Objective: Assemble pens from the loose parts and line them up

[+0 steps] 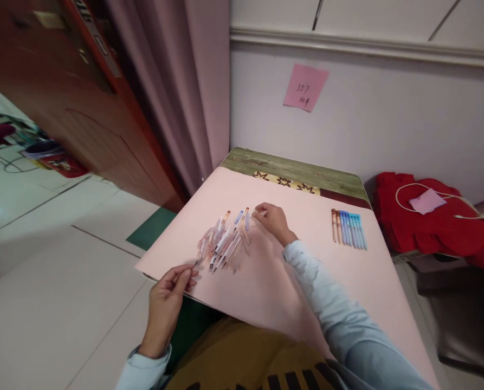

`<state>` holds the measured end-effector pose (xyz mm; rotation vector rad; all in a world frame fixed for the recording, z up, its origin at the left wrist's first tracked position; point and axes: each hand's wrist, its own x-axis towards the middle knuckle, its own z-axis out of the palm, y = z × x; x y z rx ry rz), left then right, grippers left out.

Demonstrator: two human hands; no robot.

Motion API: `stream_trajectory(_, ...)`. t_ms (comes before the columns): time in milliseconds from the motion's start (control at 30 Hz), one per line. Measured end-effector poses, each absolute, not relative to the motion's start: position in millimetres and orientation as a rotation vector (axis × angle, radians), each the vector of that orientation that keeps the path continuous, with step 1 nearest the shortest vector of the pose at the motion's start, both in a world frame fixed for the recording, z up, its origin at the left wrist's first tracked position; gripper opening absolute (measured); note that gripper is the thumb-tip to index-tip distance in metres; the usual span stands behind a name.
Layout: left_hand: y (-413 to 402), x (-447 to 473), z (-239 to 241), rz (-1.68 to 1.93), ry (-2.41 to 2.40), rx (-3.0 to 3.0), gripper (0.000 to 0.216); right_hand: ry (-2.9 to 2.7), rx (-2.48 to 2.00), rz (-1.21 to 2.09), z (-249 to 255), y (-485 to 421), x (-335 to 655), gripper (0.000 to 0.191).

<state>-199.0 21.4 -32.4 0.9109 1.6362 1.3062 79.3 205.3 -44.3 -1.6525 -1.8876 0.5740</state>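
A loose pile of pen parts (220, 246) lies on the pink table cover, with clear barrels and white refills that have dark tips. Several blue and brown caps or ends show at its far side. At the pile's near left corner, my left hand (170, 290) pinches the dark end of a thin pen refill (199, 259). My right hand (273, 221) is just right of the pile, its fingers closed together; what they hold, if anything, is too small to make out. Farther right, several whole pens (349, 230) lie side by side in a neat row, brown, blue and turquoise.
The table (298, 168) has a green wood-look top under the pink cover (307, 325) and stands against a white wall. A pink note (305, 88) is stuck there. On the right are red cloth (404, 216) and a white cord. A curtain (185, 70) and brown door (83, 108) stand left.
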Motion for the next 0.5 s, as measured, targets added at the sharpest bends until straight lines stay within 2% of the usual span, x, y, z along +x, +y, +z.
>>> stream_trajectory(133,5,-215,-30,1.346,1.69,0.856,0.04,-2.103,-1.749,0.501,-50,222,47,0.062)
stream_trajectory(200,-4,-224,-32,1.37,1.716,0.822,0.041,-2.184,-1.798,0.522,-53,225,39,0.07)
stream_trajectory(500,-6,-232,-33,1.387,1.688,0.791,0.033,-2.159,-1.755,0.415,-38,206,42,0.06)
